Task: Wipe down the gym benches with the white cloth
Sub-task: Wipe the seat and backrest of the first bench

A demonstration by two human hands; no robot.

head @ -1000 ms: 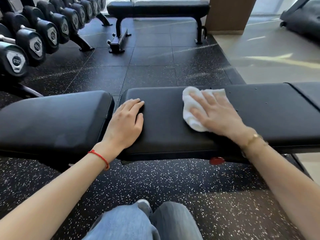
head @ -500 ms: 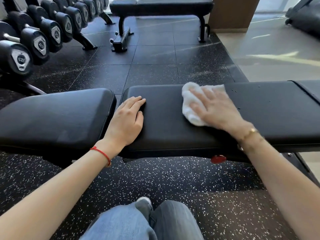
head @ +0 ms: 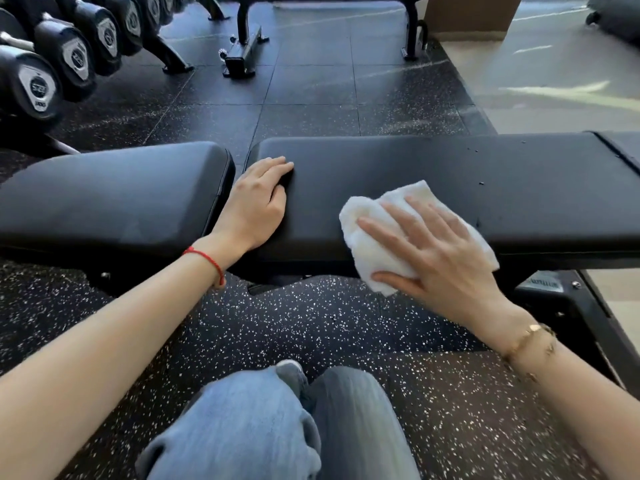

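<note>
A: Right hand?
B: Flat on the cloth, fingers spread and straight, thumb under the cloth's near edge. Pressing, not gripping.
A: Cloth position?
B: On the bench pad, at its near edge, partly draped over the front.
A: Left hand?
B: Palm down at the pad's left end, fingers together, relaxed, holding nothing. Just beside the gap to the seat pad.
A: Surroundings?
B: Dumbbells far left; second bench beyond.
</note>
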